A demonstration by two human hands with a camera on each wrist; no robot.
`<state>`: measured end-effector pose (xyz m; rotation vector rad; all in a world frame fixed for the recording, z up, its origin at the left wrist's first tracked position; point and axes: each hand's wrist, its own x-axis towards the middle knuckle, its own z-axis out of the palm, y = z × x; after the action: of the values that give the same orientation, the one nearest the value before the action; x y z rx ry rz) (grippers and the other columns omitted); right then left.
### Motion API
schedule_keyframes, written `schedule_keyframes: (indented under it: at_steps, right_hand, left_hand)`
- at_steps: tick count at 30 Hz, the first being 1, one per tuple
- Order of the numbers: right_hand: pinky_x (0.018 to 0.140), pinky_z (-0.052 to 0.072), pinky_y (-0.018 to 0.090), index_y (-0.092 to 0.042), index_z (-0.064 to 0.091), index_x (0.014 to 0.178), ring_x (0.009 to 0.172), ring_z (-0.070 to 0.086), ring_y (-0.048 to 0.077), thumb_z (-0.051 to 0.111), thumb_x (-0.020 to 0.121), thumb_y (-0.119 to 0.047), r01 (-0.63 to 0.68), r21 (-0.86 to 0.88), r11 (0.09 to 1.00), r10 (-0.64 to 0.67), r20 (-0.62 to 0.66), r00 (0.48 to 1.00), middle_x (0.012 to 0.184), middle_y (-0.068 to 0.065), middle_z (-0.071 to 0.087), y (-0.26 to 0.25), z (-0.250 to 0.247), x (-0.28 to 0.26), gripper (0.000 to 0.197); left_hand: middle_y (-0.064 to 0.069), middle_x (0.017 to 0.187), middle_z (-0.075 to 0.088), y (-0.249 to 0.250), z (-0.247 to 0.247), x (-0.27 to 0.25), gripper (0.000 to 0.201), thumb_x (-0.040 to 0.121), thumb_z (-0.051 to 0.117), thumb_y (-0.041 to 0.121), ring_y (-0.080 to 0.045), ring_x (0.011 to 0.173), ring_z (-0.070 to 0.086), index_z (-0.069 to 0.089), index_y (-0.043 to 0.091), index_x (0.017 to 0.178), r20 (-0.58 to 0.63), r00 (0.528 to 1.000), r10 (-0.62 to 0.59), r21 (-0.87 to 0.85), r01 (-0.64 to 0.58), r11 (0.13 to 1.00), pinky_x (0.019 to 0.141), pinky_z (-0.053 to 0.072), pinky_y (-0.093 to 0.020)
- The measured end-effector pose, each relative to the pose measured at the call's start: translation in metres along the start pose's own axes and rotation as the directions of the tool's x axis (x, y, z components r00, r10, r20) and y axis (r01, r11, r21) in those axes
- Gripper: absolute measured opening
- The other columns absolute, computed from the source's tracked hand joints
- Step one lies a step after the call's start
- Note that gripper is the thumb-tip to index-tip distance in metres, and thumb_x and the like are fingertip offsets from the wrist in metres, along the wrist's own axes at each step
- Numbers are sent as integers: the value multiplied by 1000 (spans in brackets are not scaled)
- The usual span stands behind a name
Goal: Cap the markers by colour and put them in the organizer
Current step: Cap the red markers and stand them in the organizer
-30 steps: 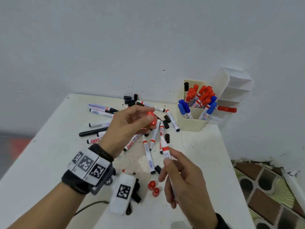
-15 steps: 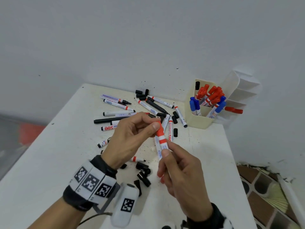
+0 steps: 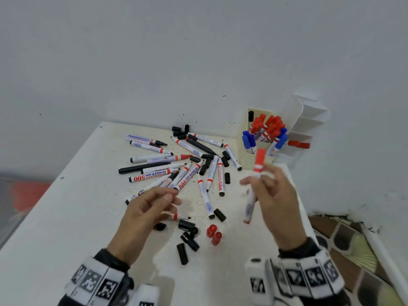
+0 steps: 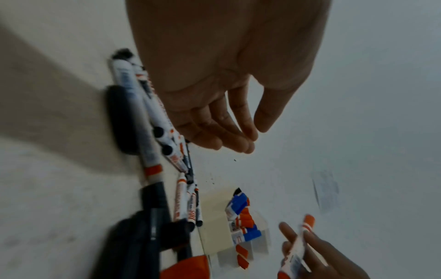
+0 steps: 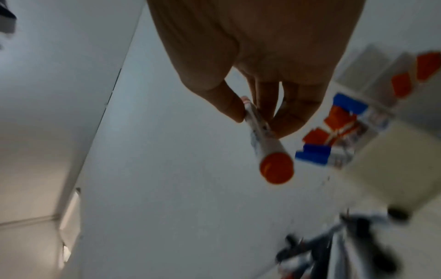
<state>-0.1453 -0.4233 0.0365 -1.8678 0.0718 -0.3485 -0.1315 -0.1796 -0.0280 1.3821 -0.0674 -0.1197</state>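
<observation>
My right hand (image 3: pixel 270 191) pinches a capped red marker (image 3: pixel 256 177) by its barrel, red cap up, just in front of the cream organizer (image 3: pixel 245 161). In the right wrist view thumb and fingers grip that red marker (image 5: pixel 262 139), with its cap (image 5: pixel 276 168) toward the camera. My left hand (image 3: pixel 152 206) hovers empty with relaxed fingers over the pile of uncapped markers (image 3: pixel 176 171). The organizer holds several red and blue capped markers (image 3: pixel 268 129). Two loose red caps (image 3: pixel 213 234) and several black caps (image 3: pixel 187 237) lie on the table near me.
The white table (image 3: pixel 55 217) ends at a wall behind the organizer, and its right edge drops to a tiled floor (image 3: pixel 353 250). A white tiered shelf unit (image 3: pixel 306 122) stands behind the organizer with one red marker (image 3: pixel 298 144) lying on it. More black caps (image 3: pixel 180 131) sit by the wall.
The left hand has let go of the red cap, which sits on the marker, and dropped back over the pile. The right hand has carried the capped marker right, toward the organizer.
</observation>
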Motion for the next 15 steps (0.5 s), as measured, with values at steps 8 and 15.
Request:
schedule_keyframes:
  at_steps: [8,15]
  right_hand:
    - [63,53,11,-23,42,126,72,64,-1,60,93,-12,168,-226,960,-255,-443,860,99,4,65,-3,-44,115,39]
    - [74,56,34,-22,42,112,85,64,24,60,94,-17,103,-538,837,-313,-314,896,95,4,63,25,-29,170,26]
  left_hand:
    - [-6,69,55,-28,-31,-2,54,46,93,49,-14,57,50,67,13,77,3,989,-148,-351,140,926,50,46,-23]
    - [-4,68,48,-36,-37,-1,44,55,91,34,-13,56,46,63,10,80,57,973,-222,-567,215,795,51,45,-23]
